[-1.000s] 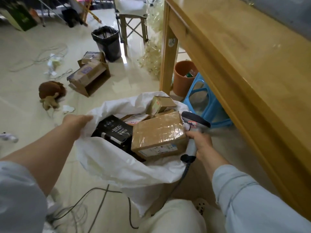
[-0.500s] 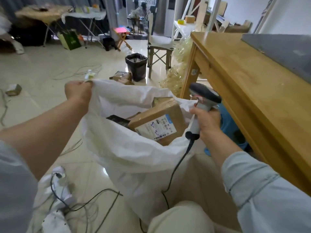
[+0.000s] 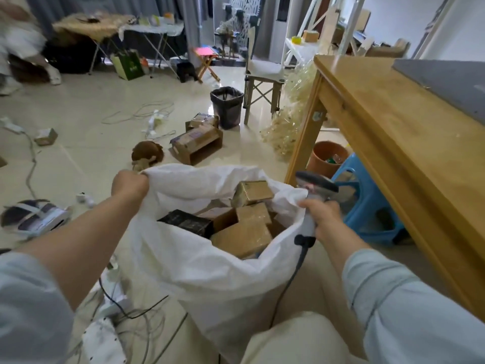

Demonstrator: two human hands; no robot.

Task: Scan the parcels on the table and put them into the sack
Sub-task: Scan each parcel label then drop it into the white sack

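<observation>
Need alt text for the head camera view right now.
Both hands hold open a white sack of cardboard parcels on the floor: the left hand grips its rim, while the right hand holds the rim and a corded barcode scanner. A wooden table stands to the right.

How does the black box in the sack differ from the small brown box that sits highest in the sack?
The black box is dark and matte; the small brown box is tan cardboard under shiny tape. The black box lies low on the side of the left hand; the brown box sits higher, at the far side, nearer the right hand. The black box looks wider. Both are tilted, and both lie inside the white sack.
</observation>
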